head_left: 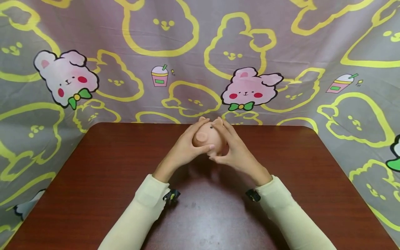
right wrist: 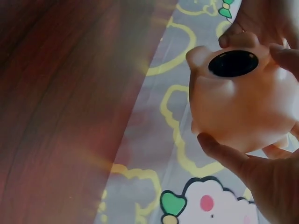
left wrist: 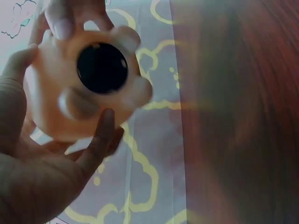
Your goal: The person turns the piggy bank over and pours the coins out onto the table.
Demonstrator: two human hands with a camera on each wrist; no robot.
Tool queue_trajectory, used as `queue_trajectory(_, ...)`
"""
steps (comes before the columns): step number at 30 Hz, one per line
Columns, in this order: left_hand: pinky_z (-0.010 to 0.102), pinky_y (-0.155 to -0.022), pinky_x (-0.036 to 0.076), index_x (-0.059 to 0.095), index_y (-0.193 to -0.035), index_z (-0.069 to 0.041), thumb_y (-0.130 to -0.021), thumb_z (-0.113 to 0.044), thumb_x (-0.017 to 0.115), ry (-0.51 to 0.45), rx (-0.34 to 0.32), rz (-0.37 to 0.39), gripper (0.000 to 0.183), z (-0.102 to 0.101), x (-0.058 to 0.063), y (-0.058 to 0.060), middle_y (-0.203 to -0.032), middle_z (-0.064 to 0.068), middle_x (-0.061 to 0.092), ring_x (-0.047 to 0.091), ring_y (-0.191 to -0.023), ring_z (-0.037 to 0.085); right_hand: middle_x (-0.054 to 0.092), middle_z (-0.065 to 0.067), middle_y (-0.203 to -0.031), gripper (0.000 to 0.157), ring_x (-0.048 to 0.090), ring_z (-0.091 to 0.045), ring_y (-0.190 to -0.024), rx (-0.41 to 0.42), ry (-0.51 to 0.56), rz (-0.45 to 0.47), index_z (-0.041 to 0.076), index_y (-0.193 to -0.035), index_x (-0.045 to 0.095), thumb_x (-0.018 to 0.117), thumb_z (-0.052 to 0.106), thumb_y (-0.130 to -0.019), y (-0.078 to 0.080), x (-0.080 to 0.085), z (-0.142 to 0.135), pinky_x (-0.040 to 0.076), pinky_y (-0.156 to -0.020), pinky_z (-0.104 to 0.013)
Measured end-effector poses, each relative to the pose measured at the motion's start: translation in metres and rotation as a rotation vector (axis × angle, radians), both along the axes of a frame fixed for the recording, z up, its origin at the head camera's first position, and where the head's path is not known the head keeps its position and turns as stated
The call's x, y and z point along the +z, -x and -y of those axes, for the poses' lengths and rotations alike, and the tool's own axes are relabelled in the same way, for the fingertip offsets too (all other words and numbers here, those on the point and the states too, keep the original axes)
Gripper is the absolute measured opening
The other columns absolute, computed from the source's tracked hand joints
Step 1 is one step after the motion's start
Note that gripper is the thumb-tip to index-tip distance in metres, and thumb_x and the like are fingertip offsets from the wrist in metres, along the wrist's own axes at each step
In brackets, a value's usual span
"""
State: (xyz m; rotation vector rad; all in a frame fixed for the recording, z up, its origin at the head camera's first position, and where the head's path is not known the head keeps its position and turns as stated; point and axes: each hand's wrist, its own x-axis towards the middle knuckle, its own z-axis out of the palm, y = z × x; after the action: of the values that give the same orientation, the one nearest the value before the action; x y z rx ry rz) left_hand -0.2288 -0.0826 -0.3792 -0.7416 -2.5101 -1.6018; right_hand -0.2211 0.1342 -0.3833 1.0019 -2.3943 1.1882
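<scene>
A peach-coloured piggy bank is held above the table between both hands, its snout facing the head camera and a little to the left. My left hand grips its left side, thumb across the lower front. On the other side my right hand curls around it, with fingers up by the ear and thumb low. In the left wrist view the underside of the piggy bank shows a round black plug and stubby feet. The right wrist view also shows the piggy bank with that plug.
Beneath the hands lies a dark red-brown wooden table with rounded far corners. A grey curtain printed with yellow bear outlines and pink rabbits hangs behind it and along both sides. Small dark devices are strapped at both wrists.
</scene>
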Motion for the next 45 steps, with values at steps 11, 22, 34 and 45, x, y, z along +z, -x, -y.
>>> queue_trajectory(11, 0.038, -0.086, 0.063, 0.035, -0.163, -0.032, -0.087, -0.007, 0.085, -0.180, -0.153, 0.081, 0.095, 0.001, -0.003, -0.003, -0.169, -0.008, 0.032, 0.055, -0.131, 0.027, 0.035, -0.001, -0.167, 0.089, 0.044, -0.028, -0.147, 0.099, 0.295, 0.426, 0.021, -0.162, 0.037, 0.084, 0.007, -0.088, 0.001, 0.007, -0.020, 0.054, -0.100, -0.024)
queue_trajectory(22, 0.038, -0.105, 0.055, 0.038, -0.163, -0.024, -0.086, -0.002, 0.085, -0.172, -0.155, -0.046, 0.093, 0.002, -0.002, -0.004, -0.173, -0.004, 0.025, 0.046, -0.147, 0.023, 0.023, 0.000, -0.174, 0.089, 0.045, -0.038, -0.142, 0.108, 0.369, 0.522, 0.016, -0.165, 0.032, 0.080, 0.041, -0.093, 0.002, 0.010, -0.025, 0.060, -0.089, -0.025)
queue_trajectory(34, 0.039, -0.098, 0.058, 0.035, -0.164, -0.020, -0.079, -0.002, 0.090, -0.117, -0.201, -0.070, 0.103, 0.002, -0.003, -0.007, -0.175, 0.000, 0.018, 0.036, -0.151, 0.027, 0.036, -0.007, -0.165, 0.063, 0.055, -0.031, -0.125, 0.039, 0.383, 0.619, 0.022, -0.164, 0.036, 0.058, 0.015, -0.105, 0.002, 0.013, -0.022, 0.064, -0.080, -0.035)
queue_trajectory(45, 0.050, -0.122, 0.039, 0.036, -0.162, -0.022, -0.074, -0.015, 0.097, 0.034, -0.180, -0.183, 0.108, -0.001, -0.003, -0.006, -0.173, 0.007, 0.020, 0.027, -0.158, 0.025, 0.050, -0.017, -0.149, 0.051, 0.064, -0.022, -0.100, -0.060, 0.344, 0.667, 0.018, -0.159, 0.043, 0.051, 0.031, -0.110, 0.004, 0.014, -0.022, 0.062, -0.071, -0.031)
